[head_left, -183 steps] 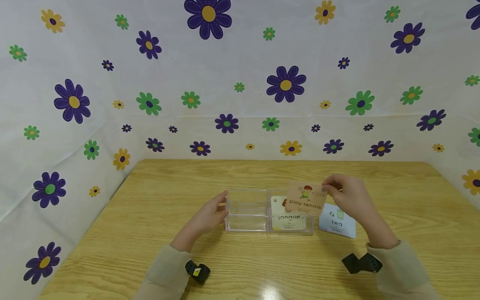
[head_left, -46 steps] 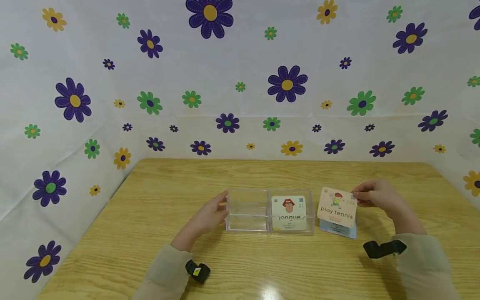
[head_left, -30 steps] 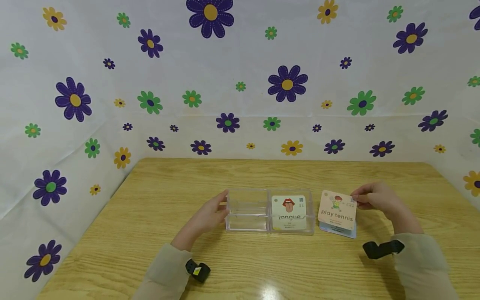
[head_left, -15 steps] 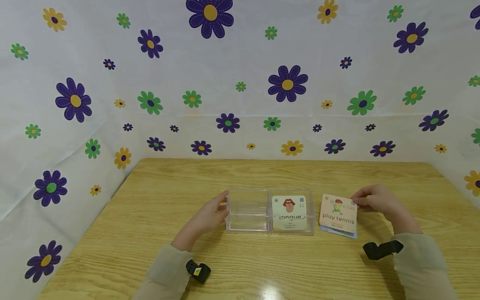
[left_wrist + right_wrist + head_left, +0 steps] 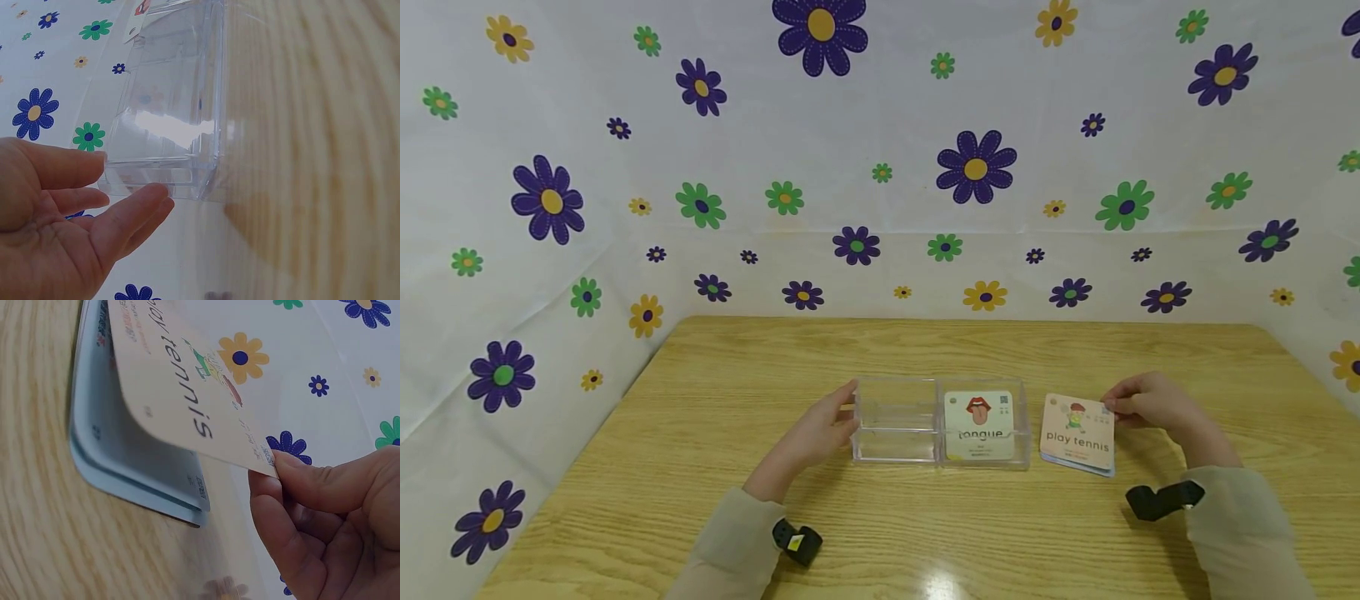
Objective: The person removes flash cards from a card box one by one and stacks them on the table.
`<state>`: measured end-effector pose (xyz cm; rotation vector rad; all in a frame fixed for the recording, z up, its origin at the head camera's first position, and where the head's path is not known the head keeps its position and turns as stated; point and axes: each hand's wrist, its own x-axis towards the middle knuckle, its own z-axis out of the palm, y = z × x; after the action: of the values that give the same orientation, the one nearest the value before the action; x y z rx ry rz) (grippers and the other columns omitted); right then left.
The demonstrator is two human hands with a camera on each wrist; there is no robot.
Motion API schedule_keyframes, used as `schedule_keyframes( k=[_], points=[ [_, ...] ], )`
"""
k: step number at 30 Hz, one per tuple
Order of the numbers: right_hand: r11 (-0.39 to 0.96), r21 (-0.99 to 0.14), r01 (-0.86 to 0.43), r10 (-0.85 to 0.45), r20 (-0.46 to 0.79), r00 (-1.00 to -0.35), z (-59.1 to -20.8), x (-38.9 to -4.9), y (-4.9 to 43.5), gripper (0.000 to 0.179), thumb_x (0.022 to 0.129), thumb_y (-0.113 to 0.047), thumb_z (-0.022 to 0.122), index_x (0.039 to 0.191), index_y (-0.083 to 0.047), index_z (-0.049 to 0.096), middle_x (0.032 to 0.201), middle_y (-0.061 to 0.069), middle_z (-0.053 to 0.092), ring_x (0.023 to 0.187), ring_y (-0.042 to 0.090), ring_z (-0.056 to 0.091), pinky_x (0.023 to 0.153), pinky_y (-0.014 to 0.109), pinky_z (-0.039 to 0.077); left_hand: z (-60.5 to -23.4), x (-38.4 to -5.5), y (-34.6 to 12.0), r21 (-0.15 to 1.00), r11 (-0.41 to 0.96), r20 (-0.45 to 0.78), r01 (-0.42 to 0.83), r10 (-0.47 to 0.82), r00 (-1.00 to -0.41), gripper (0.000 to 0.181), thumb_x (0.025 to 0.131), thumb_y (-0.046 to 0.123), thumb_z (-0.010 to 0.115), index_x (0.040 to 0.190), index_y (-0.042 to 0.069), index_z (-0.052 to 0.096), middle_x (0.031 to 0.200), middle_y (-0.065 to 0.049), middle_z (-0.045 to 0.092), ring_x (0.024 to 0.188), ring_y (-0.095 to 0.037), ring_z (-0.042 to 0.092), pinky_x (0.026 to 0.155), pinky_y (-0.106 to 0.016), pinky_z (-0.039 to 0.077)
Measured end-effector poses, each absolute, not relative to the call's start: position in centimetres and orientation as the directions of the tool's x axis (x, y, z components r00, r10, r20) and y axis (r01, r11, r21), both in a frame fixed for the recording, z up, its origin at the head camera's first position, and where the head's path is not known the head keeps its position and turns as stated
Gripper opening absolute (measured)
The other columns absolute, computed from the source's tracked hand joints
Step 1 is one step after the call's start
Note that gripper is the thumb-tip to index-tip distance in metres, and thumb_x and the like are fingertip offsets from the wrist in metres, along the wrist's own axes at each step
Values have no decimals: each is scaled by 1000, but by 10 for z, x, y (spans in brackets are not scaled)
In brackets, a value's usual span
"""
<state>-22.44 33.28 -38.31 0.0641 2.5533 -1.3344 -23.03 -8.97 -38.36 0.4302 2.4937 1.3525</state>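
Observation:
My right hand pinches the top right corner of a peach "play tennis" flash card between thumb and fingers. In the right wrist view that flash card tilts up over a small stack of light blue cards on the table. At the left end of a clear plastic two-compartment box, my left hand rests its fairly straight fingertips. The left wrist view has thumb and fingers spread around that end wall. A pale "tongue" card stands in the box's right compartment; its left compartment holds no card.
Box and card stack sit side by side on a wood-grain table, a narrow gap between them. Behind the table hangs a white flowered cloth. Black straps with cameras are on both wrists.
The "play tennis" card went from over the box's right compartment to the blue cards on the right, then sank lower onto them with my right hand. My left hand stayed at the box.

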Motion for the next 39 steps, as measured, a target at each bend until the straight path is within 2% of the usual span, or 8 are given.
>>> schedule_keyframes(
  k=[15,26,39],
  points=[
    [667,-729,153,-36,-236,-971,-386,-226,329,20,85,-3,55,92,15,59,75,6,60,64,14,55,58,28,50,-384,-231,-91,844,520,-91,133,382,-920,55,91,0,44,139,-1,19,133,-24,34,116,-37,40,80,-42,46],
    [751,-651,114,-44,-222,-974,-385,-225,329,16,83,-3,57,87,12,62,74,5,58,62,15,48,54,27,44,-388,-233,-91,861,486,-70,151,406,-911,55,90,-3,44,138,-5,18,131,-27,33,115,-40,40,79,-43,47],
    [751,-653,99,-59,-215,-975,-389,-225,328,14,81,-1,59,86,11,63,74,7,59,62,16,48,54,27,43,-390,-233,-92,855,493,-67,157,406,-912,55,90,-2,44,138,-4,18,131,-26,34,114,-39,41,78,-43,47]
  ],
)
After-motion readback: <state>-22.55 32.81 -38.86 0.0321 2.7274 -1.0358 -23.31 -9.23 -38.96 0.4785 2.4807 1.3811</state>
